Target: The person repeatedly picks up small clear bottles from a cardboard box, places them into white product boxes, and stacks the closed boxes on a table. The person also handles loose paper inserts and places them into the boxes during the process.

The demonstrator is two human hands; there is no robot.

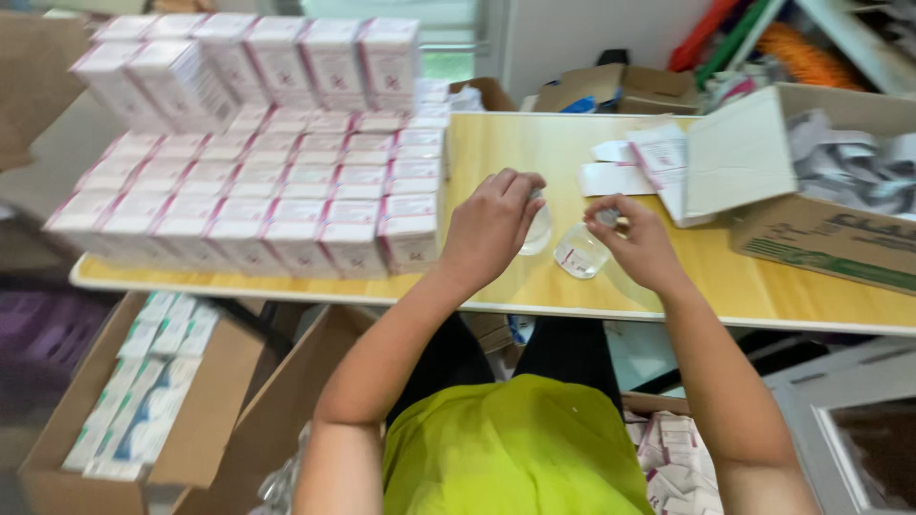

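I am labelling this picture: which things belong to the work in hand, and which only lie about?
In hand:
left hand on small clear bottle
right hand on labelled clear bottle

Lying about:
stacked white-and-pink cartons
open brown cardboard box

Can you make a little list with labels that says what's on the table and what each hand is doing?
Left hand: left hand holds a small clear bottle near its top
Right hand: right hand holds the cap end of a second clear bottle with a label
Table: wooden table, light yellow
Boxes on table: many small white-and-pink cartons in stacked rows, on the left
Right side: open cardboard box holding folded paper leaflets
On the floor: cardboard box with white-and-blue packs
Clothing: yellow-green top
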